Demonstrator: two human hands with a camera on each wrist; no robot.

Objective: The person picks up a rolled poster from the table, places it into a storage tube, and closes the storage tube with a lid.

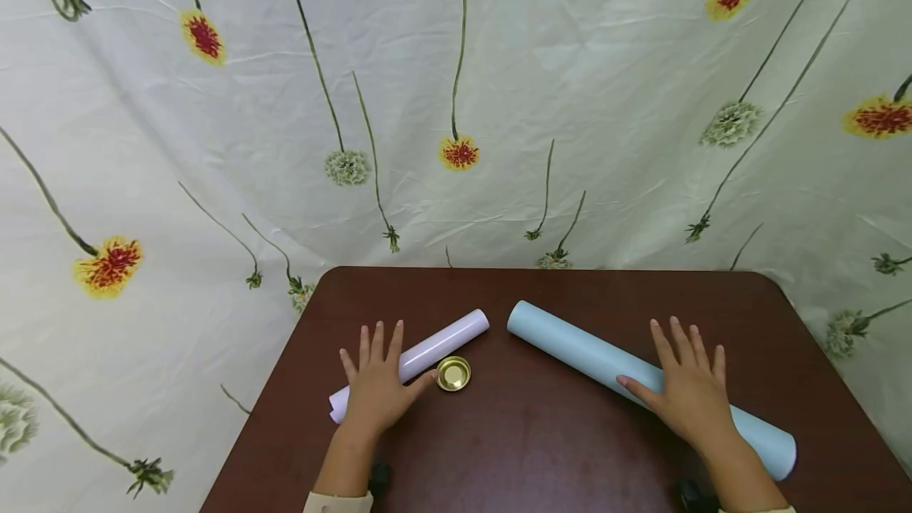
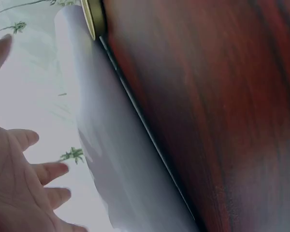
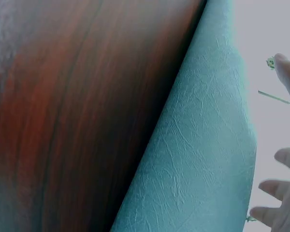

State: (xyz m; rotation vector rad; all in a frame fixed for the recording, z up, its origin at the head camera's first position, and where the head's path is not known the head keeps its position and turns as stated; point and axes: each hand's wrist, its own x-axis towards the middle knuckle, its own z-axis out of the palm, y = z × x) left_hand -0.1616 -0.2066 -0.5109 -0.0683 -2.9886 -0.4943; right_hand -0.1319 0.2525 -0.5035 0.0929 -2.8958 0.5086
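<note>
My left hand point(image 1: 381, 390) is spread with straight fingers over a glossy pale lilac roll point(image 1: 445, 343), which lies slanted on the table. Beside its thumb sits a small round gold dish or lid point(image 1: 454, 374). In the left wrist view the lilac roll point(image 2: 111, 130) shows apart from the palm, the gold rim point(image 2: 94, 19) at its far end. Over on the right, my right hand point(image 1: 689, 394) spreads its fingers above a larger light blue roll point(image 1: 580, 347). The right wrist view shows this blue roll's point(image 3: 198, 135) creased, leathery surface, with the fingertips point(image 3: 270, 188) off to its side.
Both rolls lie on a dark brown wooden table point(image 1: 534, 434) with rounded far corners. Behind and around it hangs a white cloth point(image 1: 513, 85) printed with flowers and stems. A dark object point(image 1: 381, 480) shows beside the left wrist and another point(image 1: 694, 497) beside the right wrist.
</note>
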